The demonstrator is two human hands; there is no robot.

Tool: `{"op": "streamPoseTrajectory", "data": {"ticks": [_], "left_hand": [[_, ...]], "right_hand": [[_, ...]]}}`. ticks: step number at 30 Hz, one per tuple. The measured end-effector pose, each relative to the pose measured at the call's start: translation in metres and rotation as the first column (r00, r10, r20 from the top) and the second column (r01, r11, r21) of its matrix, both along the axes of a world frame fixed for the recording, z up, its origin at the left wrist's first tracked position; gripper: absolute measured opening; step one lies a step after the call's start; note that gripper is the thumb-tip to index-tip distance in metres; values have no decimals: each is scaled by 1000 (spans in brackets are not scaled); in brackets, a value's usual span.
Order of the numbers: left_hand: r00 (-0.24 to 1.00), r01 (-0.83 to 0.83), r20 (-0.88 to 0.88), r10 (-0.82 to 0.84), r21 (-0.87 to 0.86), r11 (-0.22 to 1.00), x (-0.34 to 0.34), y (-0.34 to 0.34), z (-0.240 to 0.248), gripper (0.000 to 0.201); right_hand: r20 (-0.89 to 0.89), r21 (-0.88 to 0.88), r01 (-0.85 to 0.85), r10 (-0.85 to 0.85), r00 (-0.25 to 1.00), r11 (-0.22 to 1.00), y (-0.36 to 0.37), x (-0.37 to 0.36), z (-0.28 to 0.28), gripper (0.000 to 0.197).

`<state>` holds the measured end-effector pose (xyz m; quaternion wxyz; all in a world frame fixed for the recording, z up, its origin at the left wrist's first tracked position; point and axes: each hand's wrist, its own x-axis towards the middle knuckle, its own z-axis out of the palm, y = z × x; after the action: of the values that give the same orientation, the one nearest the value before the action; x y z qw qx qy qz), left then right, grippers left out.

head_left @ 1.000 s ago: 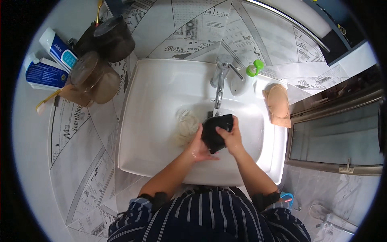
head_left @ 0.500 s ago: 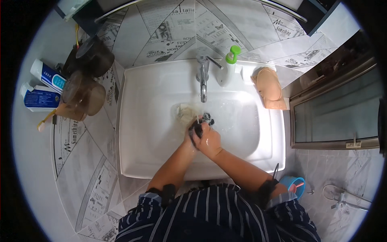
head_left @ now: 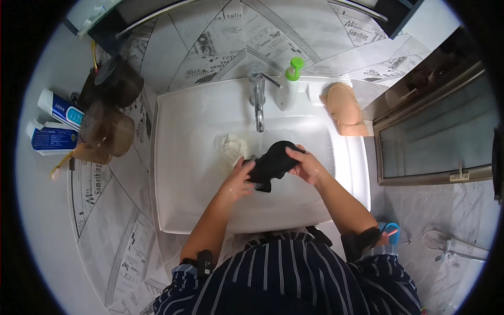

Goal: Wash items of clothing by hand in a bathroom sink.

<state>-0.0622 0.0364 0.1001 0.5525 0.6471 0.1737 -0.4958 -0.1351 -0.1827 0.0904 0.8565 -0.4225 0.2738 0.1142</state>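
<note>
A wet black garment (head_left: 272,164) is stretched out between my hands over the white washbasin (head_left: 184,199); its right end is rounded, and a flap hangs at its lower left. My right hand (head_left: 308,167) grips the rounded end, thumb on top and fingers underneath. At the other end, my left hand (head_left: 237,181) holds the edge between thumb and fingers. Beside the garment, a crumpled off-white cloth (head_left: 231,148) lies in the basin. Directly above the work stands the chrome faucet (head_left: 257,102). The garment's exact kind is unclear.
Behind the basin bowl, a white pump bottle (head_left: 288,93) with a green top stands on the rim. A folded beige padded garment (head_left: 344,110) rests on the right corner. Brown cups (head_left: 107,131) and tubes hang at left. A glass-panelled door (head_left: 430,136) is at right.
Bunched and foamy between pressed-together hands before, the black garment is now spread open. My hands have moved apart, the right one to the right and the left one to the left.
</note>
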Motion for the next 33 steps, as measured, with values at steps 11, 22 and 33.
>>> {"op": "streamPoseTrajectory", "data": {"ticks": [11,22,33], "left_hand": [[784,317,617,69,-493,810,-3,-15,37,77],[913,-36,144,381,-904,427,-29,19,95,63],[745,0,482,461,-692,722,-65,44,70,55]], "right_hand": [[223,-475,-221,359,906,852,22,4,79,19],[314,-392,-168,304,899,904,44,-42,70,40],[338,-941,296,526,780,164,33,-48,48,27]]}}
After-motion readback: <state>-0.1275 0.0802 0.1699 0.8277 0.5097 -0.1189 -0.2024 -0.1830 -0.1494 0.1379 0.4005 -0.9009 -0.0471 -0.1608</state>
